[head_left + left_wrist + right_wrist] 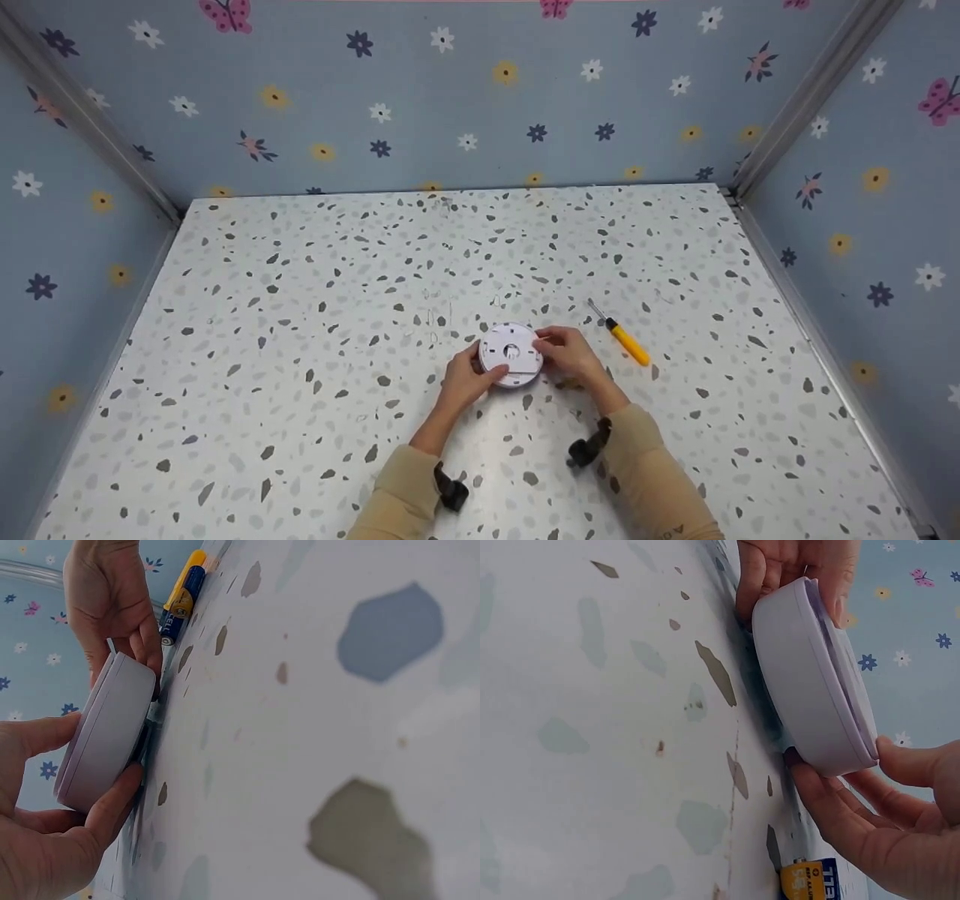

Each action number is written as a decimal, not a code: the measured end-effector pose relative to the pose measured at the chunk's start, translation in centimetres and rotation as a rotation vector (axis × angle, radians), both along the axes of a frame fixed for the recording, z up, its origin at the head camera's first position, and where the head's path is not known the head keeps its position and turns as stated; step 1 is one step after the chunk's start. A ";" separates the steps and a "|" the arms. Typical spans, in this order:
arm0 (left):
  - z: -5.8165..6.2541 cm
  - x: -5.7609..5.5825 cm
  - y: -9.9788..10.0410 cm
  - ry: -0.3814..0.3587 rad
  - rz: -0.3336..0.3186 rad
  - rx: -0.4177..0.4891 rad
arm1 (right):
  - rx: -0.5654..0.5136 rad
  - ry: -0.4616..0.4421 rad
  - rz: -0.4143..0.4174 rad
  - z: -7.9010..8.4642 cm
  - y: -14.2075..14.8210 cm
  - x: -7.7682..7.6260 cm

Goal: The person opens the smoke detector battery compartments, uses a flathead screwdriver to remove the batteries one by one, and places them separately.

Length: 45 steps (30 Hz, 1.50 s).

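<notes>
Both hands hold a round white plastic device (511,375), smoke-detector-like, low over the speckled table. Its slotted back plate (517,337) with a central hole faces up. A narrow gap shows between plate and body (799,682) in the right wrist view. My left hand (466,379) grips the left side, thumb on the plate and fingers lower down. The right hand (568,351) pinches the opposite edge, its thumb near the plate's rim. Whether the underside touches the table, I cannot tell. Blue-and-gold batteries (176,622) lie near the right hand, their number unclear.
A screwdriver (628,342) with a yellow handle lies to the right of the right hand, tip pointing away. Flower-patterned blue panels (450,97) border the speckled white table (300,405) at the back and both sides.
</notes>
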State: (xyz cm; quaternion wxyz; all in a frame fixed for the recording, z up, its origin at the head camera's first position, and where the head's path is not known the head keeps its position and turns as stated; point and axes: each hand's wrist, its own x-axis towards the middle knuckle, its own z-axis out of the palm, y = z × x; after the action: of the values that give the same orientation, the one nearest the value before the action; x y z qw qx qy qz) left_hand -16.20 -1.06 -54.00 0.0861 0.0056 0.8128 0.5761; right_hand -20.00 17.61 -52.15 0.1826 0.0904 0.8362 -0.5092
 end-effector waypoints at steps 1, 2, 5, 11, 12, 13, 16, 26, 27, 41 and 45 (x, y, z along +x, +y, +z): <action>0.0 0.0 0.0 0.007 0.001 0.002 | -0.005 0.005 0.009 0.0 0.0 0.0; -0.1 0.0 0.0 0.016 0.000 0.007 | -0.010 0.007 0.013 0.0 0.1 0.0; -0.2 0.1 0.0 0.032 -0.006 0.015 | -0.029 0.007 0.017 -0.1 0.1 0.1; 0.0 0.1 0.2 -0.025 0.017 0.016 | -0.064 0.000 -0.018 0.0 0.0 0.1; 0.0 0.1 0.2 -0.040 0.030 0.013 | -0.065 -0.001 -0.022 0.0 0.0 0.0; 0.1 0.2 0.3 -0.049 0.038 0.010 | -0.068 -0.003 -0.026 0.1 0.0 0.0; 0.3 0.2 0.3 -0.073 0.062 0.006 | -0.063 -0.009 -0.027 0.1 0.0 0.0; 0.3 -0.1 0.3 -0.073 0.080 0.026 | -0.052 -0.033 -0.011 0.4 0.0 -0.1; 0.3 -0.1 0.3 -0.068 0.085 0.026 | -0.052 -0.027 -0.008 0.5 0.0 -0.1; -0.1 0.1 0.5 0.014 0.135 -0.030 | -0.165 -0.073 -0.091 0.3 0.1 -0.2; -0.2 0.2 0.5 0.014 0.137 -0.041 | -0.148 -0.080 -0.101 0.2 0.0 -0.2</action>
State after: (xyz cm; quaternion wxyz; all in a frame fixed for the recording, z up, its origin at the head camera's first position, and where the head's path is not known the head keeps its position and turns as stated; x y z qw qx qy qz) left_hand -15.98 -0.59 -54.15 0.0409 -0.0475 0.8234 0.5639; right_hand -20.17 17.60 -51.96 0.1961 0.1390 0.7827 -0.5741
